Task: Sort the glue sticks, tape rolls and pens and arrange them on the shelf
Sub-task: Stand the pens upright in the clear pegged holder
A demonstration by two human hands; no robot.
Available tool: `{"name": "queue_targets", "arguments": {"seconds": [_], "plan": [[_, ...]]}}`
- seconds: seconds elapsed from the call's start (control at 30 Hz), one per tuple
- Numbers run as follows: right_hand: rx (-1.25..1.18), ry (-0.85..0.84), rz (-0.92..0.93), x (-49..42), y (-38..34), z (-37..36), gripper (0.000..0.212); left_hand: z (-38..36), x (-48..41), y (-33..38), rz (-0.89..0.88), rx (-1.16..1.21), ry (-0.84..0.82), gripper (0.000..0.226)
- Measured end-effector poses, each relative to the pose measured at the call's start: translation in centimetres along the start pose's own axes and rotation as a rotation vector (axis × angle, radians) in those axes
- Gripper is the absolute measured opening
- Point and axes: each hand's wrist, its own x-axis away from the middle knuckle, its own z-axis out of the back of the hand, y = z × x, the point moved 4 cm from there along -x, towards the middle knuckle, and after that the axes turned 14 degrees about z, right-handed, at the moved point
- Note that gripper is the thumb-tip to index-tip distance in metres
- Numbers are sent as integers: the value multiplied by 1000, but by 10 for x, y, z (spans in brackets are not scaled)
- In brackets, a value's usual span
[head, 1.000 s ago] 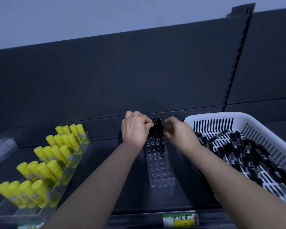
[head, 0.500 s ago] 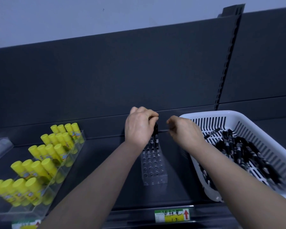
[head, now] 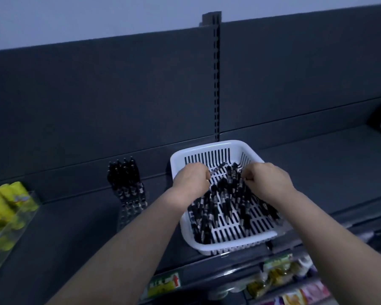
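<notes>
Left grip (head: 190, 180): curled over the basket; whether a pen is pinched cannot be told.
Right grip (head: 267, 181): curled likewise; contents cannot be told.
Pens (head: 226, 201): heaped flat in the white basket (head: 207, 147) on the shelf (head: 86, 216), long axes mostly front-to-back.
Racked pens (head: 124, 175): stood upright, left of the basket.

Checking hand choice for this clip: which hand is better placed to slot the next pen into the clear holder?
Left, probably. The left hand sits at the side of the white basket nearest the clear holder; the right hand would have to cross over it.
</notes>
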Motion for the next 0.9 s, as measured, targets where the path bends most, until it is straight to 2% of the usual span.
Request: {"name": "queue_targets", "arguments": {"seconds": [0.2, 0.53, 0.6, 0.73, 0.9], "plan": [[-94, 0, 53, 12, 24, 0, 26, -31, -17, 29, 88, -99, -42, 32], [-111, -8, 117, 1, 24, -1, 24, -42, -24, 46, 222, -104, -142, 18], [-140, -16, 122, -7, 18, 0, 23, -44, -19, 43, 236, -63, -162, 23], [-174, -43, 142, -24, 7, -6, 23, -31, -24, 22, 329, 269, -71, 29], [-190, -139, 170, -52, -13, -30, 30, 8, -23, -17, 412, 757, 78, 13]]}}
